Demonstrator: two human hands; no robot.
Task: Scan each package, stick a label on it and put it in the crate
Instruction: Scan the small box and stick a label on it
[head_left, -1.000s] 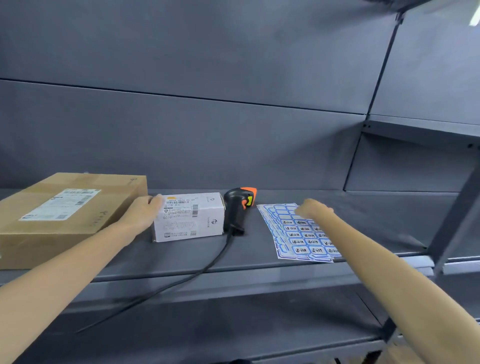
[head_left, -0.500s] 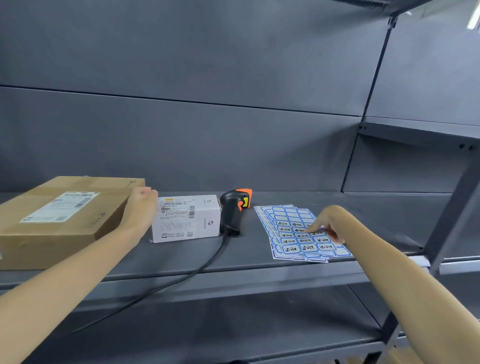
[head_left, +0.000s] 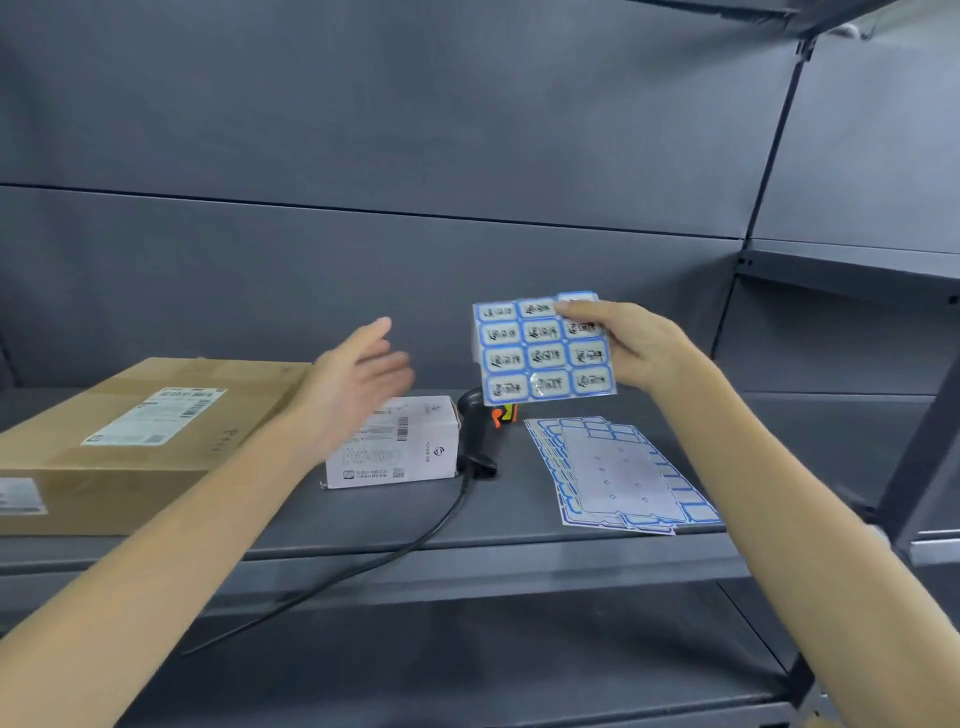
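Observation:
My right hand (head_left: 641, 351) grips a sheet of blue-bordered labels (head_left: 535, 353) by its right edge and holds it up above the shelf. My left hand (head_left: 353, 384) hovers open and blurred over the small white package (head_left: 410, 447), apart from it. A large brown cardboard package (head_left: 150, 436) with a white shipping label lies at the left. The black and orange scanner (head_left: 480, 441) stands just right of the white package, partly hidden behind the raised sheet.
More label sheets (head_left: 618, 473), mostly peeled, lie fanned on the dark grey shelf (head_left: 519, 540) at the right. The scanner's black cable (head_left: 363, 566) trails over the front edge to the lower left. An upright post (head_left: 930, 447) stands at the right. No crate shows.
My right hand has lifted one label sheet off the stack and raised it. My left hand has let go of the white package and risen, open, above it.

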